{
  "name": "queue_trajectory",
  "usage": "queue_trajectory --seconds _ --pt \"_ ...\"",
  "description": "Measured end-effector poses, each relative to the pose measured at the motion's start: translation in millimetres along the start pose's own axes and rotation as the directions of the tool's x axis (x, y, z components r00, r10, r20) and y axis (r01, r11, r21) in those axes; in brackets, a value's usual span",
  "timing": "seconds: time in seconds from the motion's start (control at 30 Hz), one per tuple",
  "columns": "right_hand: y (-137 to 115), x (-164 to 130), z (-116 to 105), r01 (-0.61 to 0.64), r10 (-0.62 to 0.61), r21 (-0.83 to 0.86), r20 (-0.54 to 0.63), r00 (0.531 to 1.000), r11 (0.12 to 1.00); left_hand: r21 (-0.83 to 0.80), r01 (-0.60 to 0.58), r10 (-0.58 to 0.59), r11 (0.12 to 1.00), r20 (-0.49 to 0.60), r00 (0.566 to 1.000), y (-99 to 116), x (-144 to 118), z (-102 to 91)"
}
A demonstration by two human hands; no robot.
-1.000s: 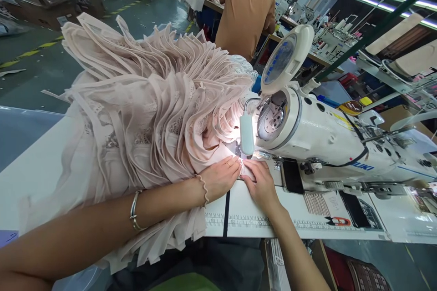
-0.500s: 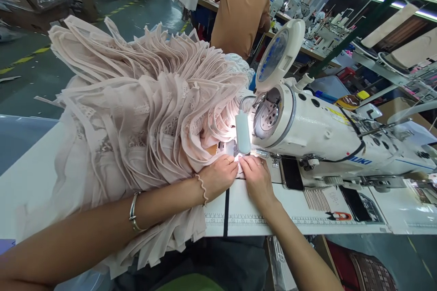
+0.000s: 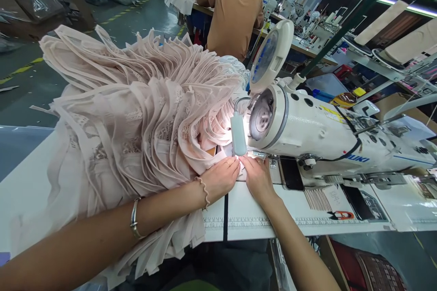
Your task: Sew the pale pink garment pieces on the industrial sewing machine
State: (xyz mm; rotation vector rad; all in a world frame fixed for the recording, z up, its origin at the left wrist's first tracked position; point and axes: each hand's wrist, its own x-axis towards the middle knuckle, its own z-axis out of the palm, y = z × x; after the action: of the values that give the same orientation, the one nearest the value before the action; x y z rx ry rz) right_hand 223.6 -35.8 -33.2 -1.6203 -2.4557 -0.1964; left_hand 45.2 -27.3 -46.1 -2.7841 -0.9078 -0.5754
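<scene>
My left hand (image 3: 221,175) and my right hand (image 3: 257,176) meet at the needle area of a white sewing machine (image 3: 303,125). Between their fingertips they pinch the edge of a pale pink fabric piece (image 3: 241,173), only a little of which shows. Hanging just in front of the fingers, a small pale-green lamp (image 3: 239,134) hides the needle and presser foot. A large heap of pale pink lace-trimmed garments (image 3: 146,109) spreads left of the machine and under my left forearm.
On the white table (image 3: 215,216) runs a printed ruler. Right of my hands lie a black phone (image 3: 291,173), folded strips (image 3: 318,200) and orange thread snips (image 3: 341,215). A round magnifier (image 3: 271,57) stands above the machine head. Ahead, a co-worker in a brown shirt (image 3: 235,11) faces away.
The camera view has tilted and shifted slightly. My fingertips have moved a little closer together at the needle area, with the fabric still between them. The garment heap looks much the same.
</scene>
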Motion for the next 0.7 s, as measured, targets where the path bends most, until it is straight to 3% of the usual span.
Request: queue_trajectory --seconds 0.7 --pt "-5.8 7.3 -1.7 -0.062 0.062 -0.068 -0.005 0.998 0.996 0.007 0.021 -0.021 1.000 0.005 1.000 -9.5 3.0 -5.0"
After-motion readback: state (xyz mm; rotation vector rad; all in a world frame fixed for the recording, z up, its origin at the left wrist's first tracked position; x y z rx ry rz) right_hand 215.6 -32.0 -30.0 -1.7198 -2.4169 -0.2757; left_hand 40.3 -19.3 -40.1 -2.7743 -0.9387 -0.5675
